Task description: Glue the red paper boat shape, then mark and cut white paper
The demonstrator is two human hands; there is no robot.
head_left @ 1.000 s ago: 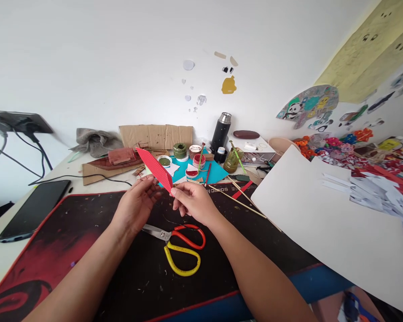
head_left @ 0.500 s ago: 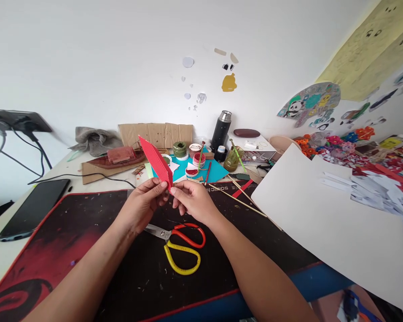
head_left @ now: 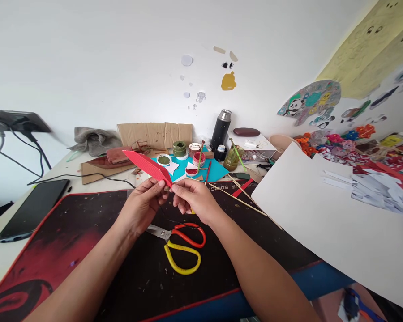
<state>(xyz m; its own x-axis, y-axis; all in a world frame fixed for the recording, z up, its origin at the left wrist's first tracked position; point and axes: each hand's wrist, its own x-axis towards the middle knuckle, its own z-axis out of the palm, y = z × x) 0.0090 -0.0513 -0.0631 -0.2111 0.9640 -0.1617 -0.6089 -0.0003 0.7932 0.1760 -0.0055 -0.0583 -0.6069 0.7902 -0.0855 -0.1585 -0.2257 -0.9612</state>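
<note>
Two hands at work in the middle of the frame, and both have hold of the same piece! Left hand (head_left: 146,197) first: its thumb lies pressed on the red card (head_left: 149,166), near the lower right end, fingers curled beneath. That card, ribbed and folded, slants off to the upper left, its point free over the table. Now the right hand (head_left: 196,197), pinching the card's tip, thumb and finger nearly meeting the left hand's. Good technique here, I'd say: light pressure, edges lined up before any pressing, the crease worked along the ribs so they aren't crushed. That long free end could twist if the grip slackens.

Across to the containers, centre of the frame! Leftmost, a shallow white lid (head_left: 157,160) holding green paint (head_left: 164,159); next, a green jar (head_left: 179,154), dark inside. Behind comes a brownish jar (head_left: 195,154), contents hard to read, then a red jar (head_left: 199,164) with red paint in it. Just below, a small dish (head_left: 192,175) of red, partly covered by a paper scrap (head_left: 191,167). Further right, the black flask (head_left: 220,132) is capped, contents hidden, and a glass jar (head_left: 233,165) carries murky olive liquid with a green-handled brush (head_left: 238,155) leaning out.
</note>
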